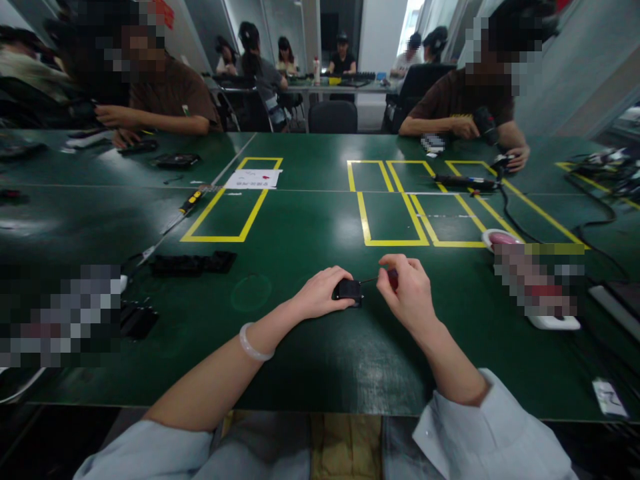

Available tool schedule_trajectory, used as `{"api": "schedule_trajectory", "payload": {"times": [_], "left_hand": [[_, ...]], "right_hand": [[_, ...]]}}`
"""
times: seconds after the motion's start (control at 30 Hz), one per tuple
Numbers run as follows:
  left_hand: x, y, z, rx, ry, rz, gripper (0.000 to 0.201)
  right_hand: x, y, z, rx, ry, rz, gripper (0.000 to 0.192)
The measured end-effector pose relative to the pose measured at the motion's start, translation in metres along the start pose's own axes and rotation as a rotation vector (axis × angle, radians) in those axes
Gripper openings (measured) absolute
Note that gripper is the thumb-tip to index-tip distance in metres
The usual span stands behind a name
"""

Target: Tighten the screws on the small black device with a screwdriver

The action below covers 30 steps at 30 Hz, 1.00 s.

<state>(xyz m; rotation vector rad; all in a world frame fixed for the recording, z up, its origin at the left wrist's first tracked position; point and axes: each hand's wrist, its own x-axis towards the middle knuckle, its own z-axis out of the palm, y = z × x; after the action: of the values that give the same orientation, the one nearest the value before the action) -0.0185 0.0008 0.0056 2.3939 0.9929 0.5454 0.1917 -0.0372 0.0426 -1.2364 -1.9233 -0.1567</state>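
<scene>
- Presently, the left hand (323, 292) is gripping a black block (349, 289); weak grip risks twisting.
- Right hand (411, 291) is holding a screwdriver (393, 279) toward nine o'clock; tilting risks slipping.

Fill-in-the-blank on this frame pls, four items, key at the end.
1. The left hand grips a small block coloured ____.
2. The tool with a thin shaft is in the wearer's ____ hand.
3. The tape outlines on the green tabletop are ____.
4. The wearer's pale bracelet circles the ____ arm.

Missing words: black; right; yellow; left
</scene>
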Motion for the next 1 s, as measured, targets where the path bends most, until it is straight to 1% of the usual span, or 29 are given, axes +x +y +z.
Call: {"api": "schedule_trajectory", "payload": {"times": [0.27, 0.47, 0.63, 0.9, 1.0], "left_hand": [[-0.0012, -0.0001, -0.0018, 0.025, -0.008, 0.007, 0.034], [-0.0012, -0.0002, -0.0032, 0.040, -0.028, 0.016, 0.034], [-0.0014, 0.0000, -0.0023, 0.037, -0.020, 0.016, 0.034], [-0.0019, -0.0003, -0.0023, 0.046, -0.012, 0.011, 0.034], [-0.0020, -0.0003, -0.0025, 0.045, -0.019, 0.011, 0.034]], "right_hand": [[0.0004, -0.0015, -0.0011, 0.033, -0.036, 0.017, 0.009], [0.0013, -0.0030, -0.0022, 0.048, -0.034, -0.016, 0.007], [0.0003, -0.0033, -0.0011, 0.039, -0.044, -0.010, 0.013], [-0.0005, -0.0028, -0.0008, 0.061, -0.061, -0.004, 0.006], [-0.0007, -0.0023, -0.0005, 0.059, -0.053, -0.004, 0.009]]}}
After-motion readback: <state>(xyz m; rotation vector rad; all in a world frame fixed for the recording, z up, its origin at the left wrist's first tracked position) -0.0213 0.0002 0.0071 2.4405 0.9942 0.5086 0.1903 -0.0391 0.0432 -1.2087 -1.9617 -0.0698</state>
